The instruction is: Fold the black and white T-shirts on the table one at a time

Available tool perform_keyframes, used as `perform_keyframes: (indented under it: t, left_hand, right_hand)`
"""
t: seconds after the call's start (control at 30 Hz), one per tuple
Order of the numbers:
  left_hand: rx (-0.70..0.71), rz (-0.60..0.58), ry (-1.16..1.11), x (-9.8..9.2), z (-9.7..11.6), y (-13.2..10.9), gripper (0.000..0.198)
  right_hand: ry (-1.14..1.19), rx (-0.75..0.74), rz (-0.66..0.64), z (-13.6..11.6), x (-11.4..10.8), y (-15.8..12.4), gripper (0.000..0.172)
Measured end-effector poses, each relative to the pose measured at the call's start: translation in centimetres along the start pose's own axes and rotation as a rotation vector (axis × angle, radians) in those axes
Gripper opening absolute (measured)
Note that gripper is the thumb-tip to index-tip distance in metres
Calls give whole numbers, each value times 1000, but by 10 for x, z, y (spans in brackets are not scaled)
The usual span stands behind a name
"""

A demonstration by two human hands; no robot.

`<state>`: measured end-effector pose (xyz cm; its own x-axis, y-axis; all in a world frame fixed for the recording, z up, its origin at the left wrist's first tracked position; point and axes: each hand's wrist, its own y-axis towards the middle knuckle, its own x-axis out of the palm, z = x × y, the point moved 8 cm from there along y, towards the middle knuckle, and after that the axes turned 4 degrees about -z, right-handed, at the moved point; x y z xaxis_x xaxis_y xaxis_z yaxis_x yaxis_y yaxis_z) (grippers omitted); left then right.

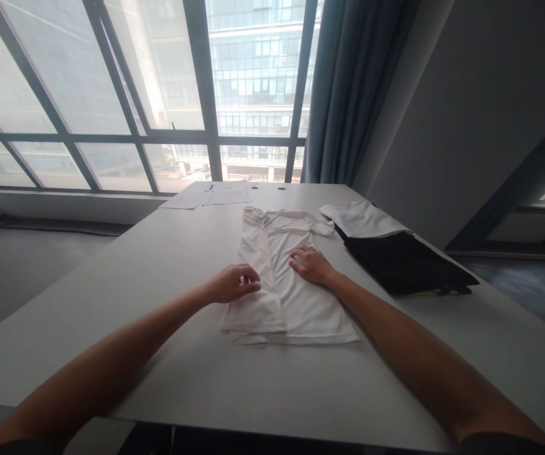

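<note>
A white garment point(314, 313) lies spread on the middle of the table point(196, 373), its hem toward the person and a short sleeve sticking out at the far right. A long panel on its left side lies over the rest, the edge running from the far end down to the hem, and soft creases cross the right half. The left hand point(232, 282) is over the left edge of that panel with its fingers loosely curled and the thumb a little apart, gripping nothing that shows (whether it touches the cloth is hard to tell). The right hand point(314, 264) rests palm down on the right half, fingers extended and slightly bent, without a visible pinch of fabric. To the right, apart from the garment's body, a black cloth item point(395, 262) lies near the table's edge, with a folded white cloth point(367, 218) over its far part. At the far end are loose papers point(227, 194), left of two small round dark spots on the tabletop. Beyond stand tall dark-framed windows point(257, 63) and, to their right, a blue-grey curtain point(348, 95).
</note>
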<state>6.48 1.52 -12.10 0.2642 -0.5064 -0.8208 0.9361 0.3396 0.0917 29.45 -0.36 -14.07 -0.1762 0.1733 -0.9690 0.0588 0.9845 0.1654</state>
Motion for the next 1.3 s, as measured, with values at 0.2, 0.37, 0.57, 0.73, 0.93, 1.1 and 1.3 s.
perform_keyframes:
  t: [0.2, 0.37, 0.57, 0.73, 0.93, 1.1, 1.3]
  left_hand:
    - [123, -152, 314, 36, 3, 19, 68]
    - [130, -236, 343, 48, 14, -3, 74]
    - [177, -287, 276, 51, 53, -43, 76]
    - [167, -256, 53, 5, 41, 0, 43]
    - [-200, 204, 342, -55, -86, 99, 40]
    - [-350, 5, 467, -50, -137, 109, 57]
    - [-406, -179, 502, -69, -130, 79, 69]
  right_hand:
    - [-69, 77, -210, 7, 23, 1, 64]
    - [-14, 36, -335, 11, 5, -6, 74]
    - [126, -3, -491, 8, -26, -4, 62]
    - [126, -14, -259, -9, -39, 57, 44]
    - [104, 103, -98, -21, -6, 133, 57]
    - [59, 150, -146, -22, 20, 150, 61]
    - [116, 82, -212, -38, 27, 130, 73]
